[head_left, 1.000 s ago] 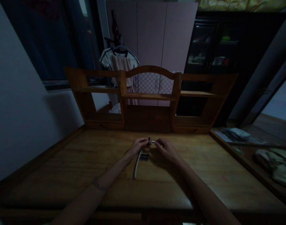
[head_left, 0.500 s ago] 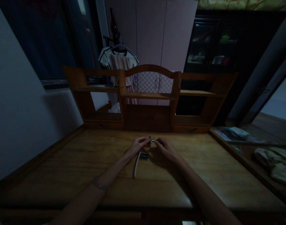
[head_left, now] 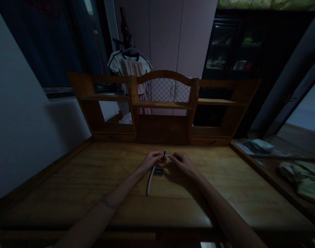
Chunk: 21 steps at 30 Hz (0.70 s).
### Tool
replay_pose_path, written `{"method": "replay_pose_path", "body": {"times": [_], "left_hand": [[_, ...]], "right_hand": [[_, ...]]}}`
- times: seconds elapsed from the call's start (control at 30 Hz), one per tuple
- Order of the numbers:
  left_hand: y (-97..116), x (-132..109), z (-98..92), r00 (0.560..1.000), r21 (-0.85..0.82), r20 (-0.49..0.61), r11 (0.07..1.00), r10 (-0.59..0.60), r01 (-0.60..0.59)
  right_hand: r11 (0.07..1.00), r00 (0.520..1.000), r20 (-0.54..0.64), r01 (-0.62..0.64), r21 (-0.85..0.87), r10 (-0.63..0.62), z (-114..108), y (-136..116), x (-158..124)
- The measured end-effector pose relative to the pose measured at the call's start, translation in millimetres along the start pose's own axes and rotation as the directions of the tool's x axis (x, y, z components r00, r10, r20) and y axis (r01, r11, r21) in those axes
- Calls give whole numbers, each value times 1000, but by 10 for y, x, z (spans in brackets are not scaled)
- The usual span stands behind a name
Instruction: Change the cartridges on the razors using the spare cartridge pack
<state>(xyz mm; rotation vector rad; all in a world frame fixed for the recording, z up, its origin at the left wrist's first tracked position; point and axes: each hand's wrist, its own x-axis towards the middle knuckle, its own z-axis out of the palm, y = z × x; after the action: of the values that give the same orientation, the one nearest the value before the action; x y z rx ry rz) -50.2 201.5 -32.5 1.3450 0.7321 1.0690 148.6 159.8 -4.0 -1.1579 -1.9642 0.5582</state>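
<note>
My left hand (head_left: 149, 161) pinches a small black piece with shiny metal parts (head_left: 165, 155) just above the desk. A pale grey cable (head_left: 149, 182) runs from below these fingers toward the near edge; whether it joins the black piece I cannot tell. My right hand (head_left: 182, 163) is closed on a thin, shiny, shaft-like tool (head_left: 168, 156), seemingly a small screwdriver, whose tip meets the black piece from the right. The fingers hide most of its handle. A small dark rectangular part (head_left: 158, 172) lies on the desk between the hands, beside the cable.
The wooden desk (head_left: 95, 186) has a shelf unit (head_left: 162, 106) along its back. A wall (head_left: 43, 137) borders the left side. Beyond the right edge lie folded cloth (head_left: 302, 179) and a flat pile of items (head_left: 258, 147). The room is dim.
The black piece has turned slightly in my left fingers and shows more of itself. Both hands stay in nearly the same place; the view has shifted a little.
</note>
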Motion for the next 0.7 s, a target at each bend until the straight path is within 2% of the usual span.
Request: {"method": "replay_pose_path", "body": {"times": [0.1, 0.2, 0.37, 0.7], "left_hand": [[50, -28, 30, 999, -88, 45, 996, -14, 18], [96, -50, 59, 999, -142, 33, 990, -8, 13], [136, -69, 83, 999, -115, 38, 993, -35, 39], [130, -87, 81, 998, -85, 42, 995, -39, 43]], "right_hand": [[998, 999, 5, -32, 50, 32, 0, -7, 3], [992, 999, 12, -54, 114, 52, 3, -14, 13], [979, 997, 31, -75, 187, 71, 11, -5, 32], [986, 999, 11, -48, 162, 47, -5, 16, 41]]}}
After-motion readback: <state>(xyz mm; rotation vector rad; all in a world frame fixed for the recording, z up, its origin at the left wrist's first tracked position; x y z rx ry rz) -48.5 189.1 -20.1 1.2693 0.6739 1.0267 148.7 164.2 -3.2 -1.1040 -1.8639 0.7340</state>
